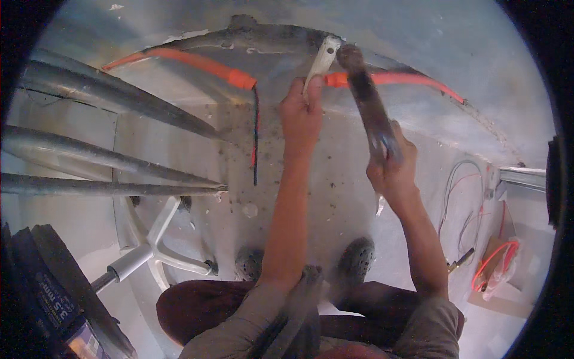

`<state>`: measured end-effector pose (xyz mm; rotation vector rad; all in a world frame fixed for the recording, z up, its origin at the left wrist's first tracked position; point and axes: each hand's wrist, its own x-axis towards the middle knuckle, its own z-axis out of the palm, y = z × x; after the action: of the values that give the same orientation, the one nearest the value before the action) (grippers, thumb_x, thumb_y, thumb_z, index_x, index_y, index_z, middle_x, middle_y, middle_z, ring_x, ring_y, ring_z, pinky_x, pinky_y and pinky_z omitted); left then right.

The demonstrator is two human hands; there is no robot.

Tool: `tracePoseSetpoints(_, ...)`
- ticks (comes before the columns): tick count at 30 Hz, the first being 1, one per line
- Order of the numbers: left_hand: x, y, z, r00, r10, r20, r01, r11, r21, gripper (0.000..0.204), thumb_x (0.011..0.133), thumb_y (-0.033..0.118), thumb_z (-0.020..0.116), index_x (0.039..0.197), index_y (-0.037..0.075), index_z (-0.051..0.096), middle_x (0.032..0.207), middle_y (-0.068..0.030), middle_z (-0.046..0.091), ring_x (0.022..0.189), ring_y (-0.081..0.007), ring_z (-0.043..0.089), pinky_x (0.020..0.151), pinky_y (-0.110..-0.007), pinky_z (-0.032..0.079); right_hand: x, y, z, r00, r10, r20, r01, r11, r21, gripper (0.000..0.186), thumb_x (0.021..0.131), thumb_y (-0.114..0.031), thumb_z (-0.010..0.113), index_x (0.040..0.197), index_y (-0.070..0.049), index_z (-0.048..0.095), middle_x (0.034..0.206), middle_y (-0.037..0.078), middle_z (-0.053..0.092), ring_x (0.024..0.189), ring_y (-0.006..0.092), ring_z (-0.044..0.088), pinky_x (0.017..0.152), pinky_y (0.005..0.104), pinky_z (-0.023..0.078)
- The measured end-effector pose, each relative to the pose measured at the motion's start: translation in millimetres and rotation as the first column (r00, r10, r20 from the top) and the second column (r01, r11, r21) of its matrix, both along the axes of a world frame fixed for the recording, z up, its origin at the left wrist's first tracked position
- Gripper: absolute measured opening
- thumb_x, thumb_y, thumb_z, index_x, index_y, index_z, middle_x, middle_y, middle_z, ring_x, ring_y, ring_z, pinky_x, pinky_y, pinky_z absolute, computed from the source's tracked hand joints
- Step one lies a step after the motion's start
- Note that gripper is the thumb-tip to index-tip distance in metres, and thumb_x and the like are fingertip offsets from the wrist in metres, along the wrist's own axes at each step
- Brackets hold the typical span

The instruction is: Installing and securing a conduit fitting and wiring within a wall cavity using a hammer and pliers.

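My left hand (301, 116) is closed around a pale flat bar (325, 55) with a dark hole near its upper end. The bar points up and slightly right in front of the grooved wall; its lower end is hidden in my fingers. My right hand (393, 164) grips the handle of a hammer (369, 102), tilted with its head up beside the bar's upper end. Whether head and bar touch I cannot tell. Just right of my left hand, an orange conduit (394, 79) runs rightward along the wall groove. To the left, another orange conduit (206, 64) ends with black and red cables (256, 134) hanging out.
Several grey pipes (113, 146) jut in from the left. Below them is an upturned white chair base (156, 245). A dark box (54, 293) stands at lower left. Loose cable (457, 197) and a bag with orange tubing (499, 266) are at right. My shoes (357, 260) stand below my hands.
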<state>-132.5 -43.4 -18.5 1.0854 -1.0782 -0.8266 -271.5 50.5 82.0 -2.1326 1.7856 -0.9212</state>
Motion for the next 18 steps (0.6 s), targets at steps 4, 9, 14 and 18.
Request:
tracePoseSetpoints(4, 5, 0, -10, 0.969, 0.139, 0.205, -0.124, 0.989, -0.085, 0.031, 0.100, 0.033, 0.060, 0.095, 0.003, 0.065, 0.075, -0.0208, 0.067, 0.067, -0.0390, 0.067, 0.058, -0.044, 0.050, 17, -1, 6, 0.996, -0.046, -0.076, 0.060, 0.980, 0.191, 0.018, 0.095, -0.019, 0.060, 0.096, -0.001, 0.054, 0.071, 0.025, 0.061, 0.063, 0.0457, 0.062, 0.058, 0.0496, 0.050)
tracePoseSetpoints(9, 2, 4, 10, 0.974, 0.119, 0.193, -0.111, 0.993, -0.049, 0.033, 0.099, 0.035, 0.061, 0.091, 0.002, 0.064, 0.073, -0.0216, 0.066, 0.066, -0.0403, 0.066, 0.056, -0.045, 0.049, 15, -6, -1, 0.998, -0.052, 0.047, 0.050, 0.998, 0.033, 0.029, 0.101, -0.026, 0.057, 0.092, 0.001, 0.055, 0.064, 0.025, 0.057, 0.057, 0.0457, 0.059, 0.053, 0.0498, 0.046)
tracePoseSetpoints(14, 29, 23, 37, 0.889, 0.159, 0.429, -0.189, 0.982, 0.027, 0.039, 0.099, 0.037, 0.061, 0.089, 0.000, 0.062, 0.071, -0.0228, 0.063, 0.065, -0.0424, 0.063, 0.056, -0.046, 0.047, 3, -9, 10, 0.984, -0.161, 0.081, 0.137, 0.961, 0.239, 0.042, 0.104, -0.036, 0.053, 0.086, 0.002, 0.054, 0.055, 0.022, 0.052, 0.048, 0.0395, 0.053, 0.048, 0.0454, 0.041)
tracePoseSetpoints(18, 40, 50, 55, 0.822, 0.133, 0.554, -0.200, 0.978, 0.061, 0.048, 0.099, 0.045, 0.058, 0.093, -0.002, 0.065, 0.074, -0.0233, 0.064, 0.068, -0.0407, 0.063, 0.063, -0.047, 0.048, -22, 3, 38, 0.990, -0.094, 0.102, 0.068, 0.969, 0.236, 0.042, 0.104, -0.036, 0.053, 0.085, 0.001, 0.054, 0.054, 0.020, 0.050, 0.046, 0.0357, 0.051, 0.047, 0.0436, 0.039)
